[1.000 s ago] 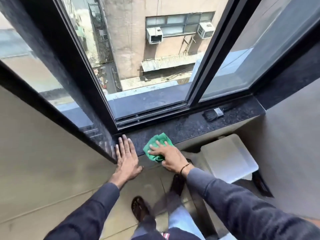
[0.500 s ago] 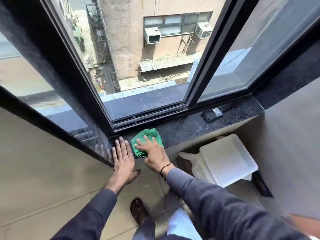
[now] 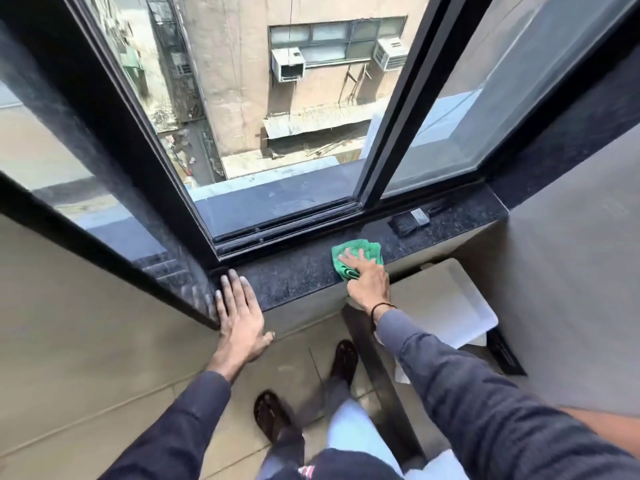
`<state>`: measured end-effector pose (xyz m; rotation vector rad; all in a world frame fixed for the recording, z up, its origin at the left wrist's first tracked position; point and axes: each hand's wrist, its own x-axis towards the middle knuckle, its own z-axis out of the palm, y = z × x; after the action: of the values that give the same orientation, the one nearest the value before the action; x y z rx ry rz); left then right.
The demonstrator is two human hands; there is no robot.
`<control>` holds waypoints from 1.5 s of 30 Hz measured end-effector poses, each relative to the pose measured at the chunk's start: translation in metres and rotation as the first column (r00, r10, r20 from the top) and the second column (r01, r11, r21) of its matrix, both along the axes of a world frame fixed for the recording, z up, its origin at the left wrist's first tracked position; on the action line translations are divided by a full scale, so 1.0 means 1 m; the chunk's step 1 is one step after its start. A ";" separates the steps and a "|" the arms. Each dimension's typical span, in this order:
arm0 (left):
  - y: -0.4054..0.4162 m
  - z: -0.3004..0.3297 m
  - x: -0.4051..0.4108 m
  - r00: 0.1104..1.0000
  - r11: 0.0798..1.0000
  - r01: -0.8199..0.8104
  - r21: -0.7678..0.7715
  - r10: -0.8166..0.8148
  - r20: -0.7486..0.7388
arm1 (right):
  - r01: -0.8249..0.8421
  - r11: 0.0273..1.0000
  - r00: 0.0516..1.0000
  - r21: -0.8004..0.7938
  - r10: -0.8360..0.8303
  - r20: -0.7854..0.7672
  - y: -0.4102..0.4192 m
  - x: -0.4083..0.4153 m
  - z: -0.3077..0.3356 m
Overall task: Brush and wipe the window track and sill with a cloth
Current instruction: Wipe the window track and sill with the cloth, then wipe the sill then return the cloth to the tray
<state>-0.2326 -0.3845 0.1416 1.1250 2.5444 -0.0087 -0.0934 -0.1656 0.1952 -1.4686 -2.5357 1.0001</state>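
A dark speckled stone sill runs below the open sliding window, with the black metal track just behind it. My right hand presses flat on a folded green cloth in the middle of the sill, fingers spread over it. At the sill's left end my left hand lies palm down with fingers together, holding nothing. A black paintbrush with a metal ferrule lies on the sill to the right of the cloth.
A white plastic lid or tray sits below the sill at the right. The window's black centre post rises behind the cloth. Beige walls flank both sides. My sandalled feet stand on the tiled floor.
My right hand has slid the green cloth rightward along the sill, away from my left hand, which stays planted at the left end.
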 end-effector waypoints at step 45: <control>0.439 -0.091 0.263 0.840 0.833 0.108 0.543 -0.368 0.398 | 0.745 0.636 0.596 -0.202 -0.770 -0.227 0.263 0.270 -0.148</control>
<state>0.0300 0.0547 0.0502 1.4166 1.9647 0.8209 0.1767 0.0974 0.0473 -1.9636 -1.3884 1.0403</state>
